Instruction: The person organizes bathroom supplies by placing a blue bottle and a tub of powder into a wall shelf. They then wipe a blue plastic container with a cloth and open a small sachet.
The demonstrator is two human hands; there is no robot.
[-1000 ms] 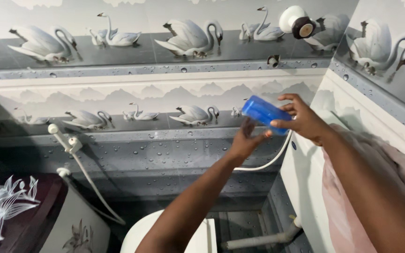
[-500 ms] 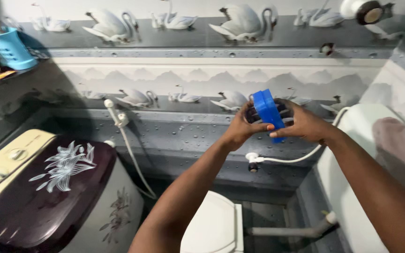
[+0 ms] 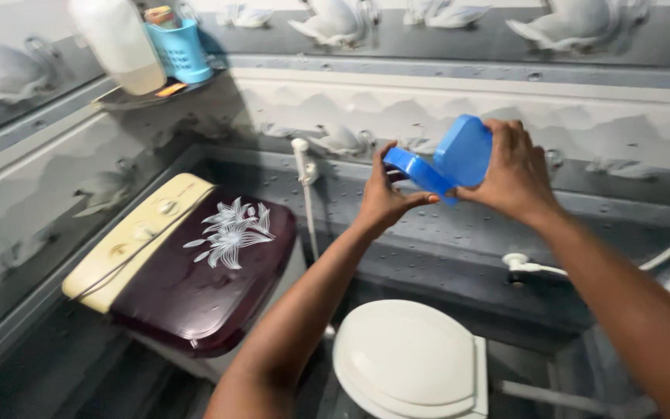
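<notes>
Right hand clamped on blue box, frame centre; left hand grips its lid; I see toilet below.

2 hands, 1 blue case, 1 toilet, 1 washer, 1 basket

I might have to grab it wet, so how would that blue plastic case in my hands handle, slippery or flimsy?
The blue case looks like stiff, glossy plastic, so probably slippery when wet. The left hand and right hand hold it up by the fingertips, suggesting it is light.
</notes>
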